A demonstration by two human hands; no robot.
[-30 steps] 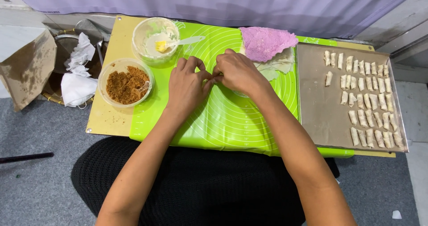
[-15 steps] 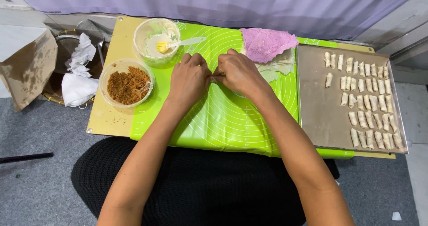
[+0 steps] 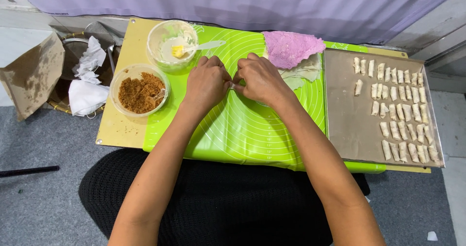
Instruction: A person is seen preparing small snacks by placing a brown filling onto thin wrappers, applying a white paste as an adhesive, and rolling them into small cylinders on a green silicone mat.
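two hands meet at the middle of the green silicone mat [image 3: 242, 129] — the left hand [image 3: 208, 83] and the right hand [image 3: 259, 80] both curl their fingertips down over a small pale wrapper piece [image 3: 233, 85], pinching it between them; most of it is hidden under the knuckles, so its shape cannot be told.

risks, as a judgement: pressed too hard, the thin wrapper could tear or the filling squeeze out of an open end; rolled loosely, it might unwind once let go. the stack of wrappers [image 3: 301, 73] just beside the right hand lies half uncovered by the pink cloth [image 3: 291, 47], and its edge could dry out.

counts: one bowl of brown crumbly filling [image 3: 141, 91], one clear bowl [image 3: 167, 42] with one yellow-tipped brush [image 3: 194, 48] resting in it, one brown tray [image 3: 349, 124] at the right holding roughly thirty finished rolls [image 3: 400, 112] in rows — the far ones sit too close together for an exact figure.
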